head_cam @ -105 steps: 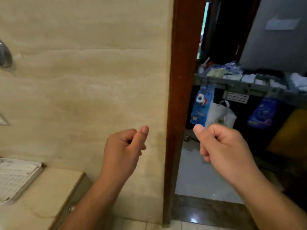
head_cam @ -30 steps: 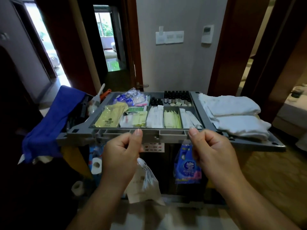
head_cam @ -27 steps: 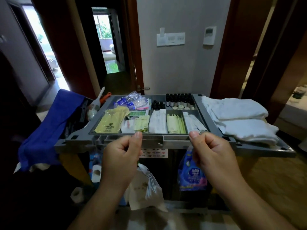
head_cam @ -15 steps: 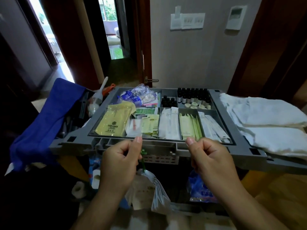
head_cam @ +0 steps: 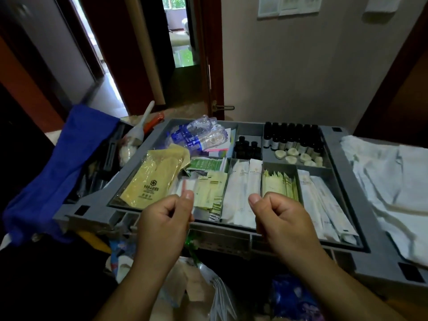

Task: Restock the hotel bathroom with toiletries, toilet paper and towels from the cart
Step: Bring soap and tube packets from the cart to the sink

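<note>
I stand at the grey housekeeping cart [head_cam: 335,251]. Its top tray holds yellow sachets [head_cam: 150,179], green and white packets [head_cam: 209,191], long white wrapped toiletries [head_cam: 243,193], small dark bottles [head_cam: 291,137], round soaps [head_cam: 296,156] and water bottles [head_cam: 199,135]. White folded towels [head_cam: 393,188] lie on the cart's right end. My left hand [head_cam: 164,221] and my right hand [head_cam: 280,218] hover over the tray's front edge, fingers curled into loose fists with thumbs up, holding nothing.
A blue cloth [head_cam: 58,174] hangs over the cart's left end by a white brush [head_cam: 141,126]. A plastic bag [head_cam: 208,293] and blue packs [head_cam: 294,297] hang below the tray. Behind stand a beige wall, a dark wooden door [head_cam: 213,54] and an open corridor.
I have walked from the bathroom wall out to the cart and closed in on it. Both fists have stayed curled and now sit over the tray's front edge.
</note>
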